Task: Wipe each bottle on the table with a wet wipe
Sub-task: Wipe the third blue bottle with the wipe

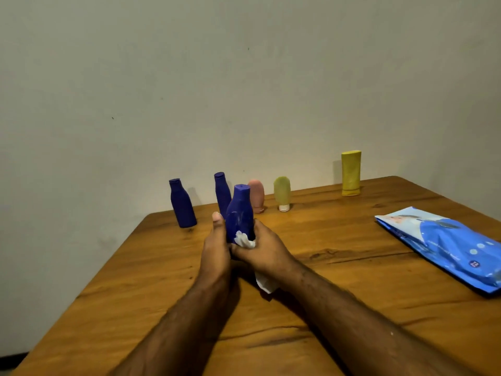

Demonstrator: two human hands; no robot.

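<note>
your left hand (214,249) grips the low body of the dark blue bottle (240,210), thumb up along its side and fingers curled behind it out of sight, and holds it upright near the middle of the table (135,280); whether its base touches the wood you cannot tell from here. your right hand (264,253) pinches the white wet wipe (244,240) against the bottle's lower front, with a loose tail of it hanging under the wrist. the likely slip is the bottle itself: a damp, smooth plastic body held only at the bottom can twist or slide out if you rub hard upward, and it could fall back into the second blue bottle (221,194) right behind it or the pink tube (256,196) beside that one. the hanging tail may also drag on the wood and pick up dirt. a third blue bottle (182,203) stands further left, a green tube (282,193) and a tall yellow bottle (350,172) to the right, all along the far edge close to the wall (244,77), so a knock there has little room to settle. the wipes pack (444,245) lies flat at the right. the table is glossy brown wood with dark grain; the wall is plain, pale and dimly lit.
</note>
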